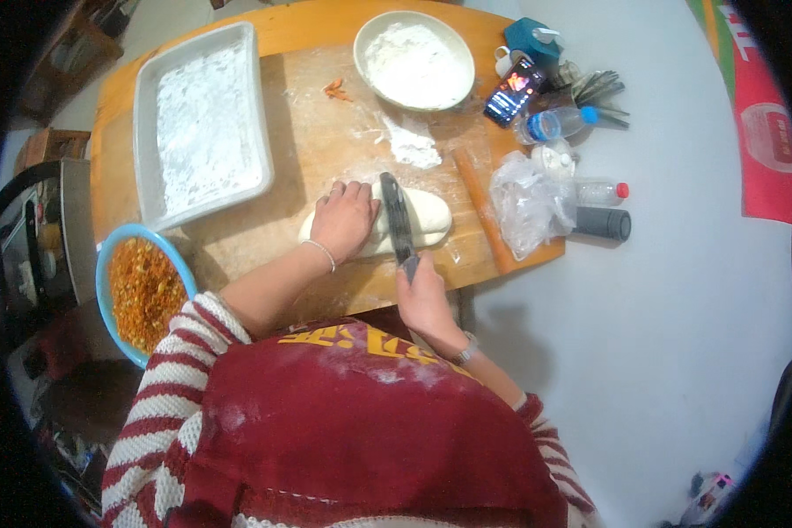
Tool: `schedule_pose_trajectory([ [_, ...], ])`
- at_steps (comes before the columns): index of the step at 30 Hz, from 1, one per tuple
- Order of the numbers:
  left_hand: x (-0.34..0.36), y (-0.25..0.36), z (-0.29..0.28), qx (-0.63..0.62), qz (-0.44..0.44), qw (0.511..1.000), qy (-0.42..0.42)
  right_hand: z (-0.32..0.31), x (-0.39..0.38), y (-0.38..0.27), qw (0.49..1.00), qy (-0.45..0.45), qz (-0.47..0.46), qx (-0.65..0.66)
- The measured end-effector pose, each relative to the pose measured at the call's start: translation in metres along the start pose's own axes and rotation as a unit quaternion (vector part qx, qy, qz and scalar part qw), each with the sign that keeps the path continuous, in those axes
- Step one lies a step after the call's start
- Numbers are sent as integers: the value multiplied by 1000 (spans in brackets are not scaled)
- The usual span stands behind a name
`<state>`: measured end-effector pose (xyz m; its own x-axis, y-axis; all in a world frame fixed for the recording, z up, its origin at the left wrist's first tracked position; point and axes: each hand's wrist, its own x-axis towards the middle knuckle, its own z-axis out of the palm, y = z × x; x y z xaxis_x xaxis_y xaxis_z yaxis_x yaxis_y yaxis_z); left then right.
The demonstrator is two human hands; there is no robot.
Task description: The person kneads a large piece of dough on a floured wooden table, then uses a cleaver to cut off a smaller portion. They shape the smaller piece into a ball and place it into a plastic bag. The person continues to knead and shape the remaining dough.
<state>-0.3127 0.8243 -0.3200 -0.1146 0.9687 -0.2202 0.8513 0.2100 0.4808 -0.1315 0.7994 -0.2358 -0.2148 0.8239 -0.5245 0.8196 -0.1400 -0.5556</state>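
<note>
A pale, smooth piece of dough [431, 214] lies crosswise near the front of the wooden board, with a lengthwise seam or gap along it. My left hand [345, 217] presses on its left part, fingers bent over the top. In my right hand [427, 295] is the handle of a knife [398, 216]. The dark blade lies across the dough just right of my left fingers, its tip pointing away from me. Whether the edge has gone into the dough cannot be made out.
Flour [412, 143] is scattered behind the dough. Around it stand a flour bowl [460, 90], a floured white tray [262, 167] and a blue basin of orange filling [145, 295]. On the right are a rolling pin [480, 207], plastic bag [528, 198], phone [512, 92] and bottles [559, 123].
</note>
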Motion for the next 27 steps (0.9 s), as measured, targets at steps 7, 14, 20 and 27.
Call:
schedule_pose_trajectory([
  [7, -1, -3, -1, 18, 17, 1000, 12, 19, 26, 15, 996, 25, -88, 0],
  [14, -22, -9, 3, -21, 46, 996, 69, 53, 22, 18, 995, 61, -49, 61],
  [20, -70, -5, 6, -15, 102, 986, 131, 34, 9, 23, 987, 102, -103, 65],
  [27, -90, -4, -6, -65, 165, 983, 44, -15, -54, 80, 962, 248, -78, 77],
])
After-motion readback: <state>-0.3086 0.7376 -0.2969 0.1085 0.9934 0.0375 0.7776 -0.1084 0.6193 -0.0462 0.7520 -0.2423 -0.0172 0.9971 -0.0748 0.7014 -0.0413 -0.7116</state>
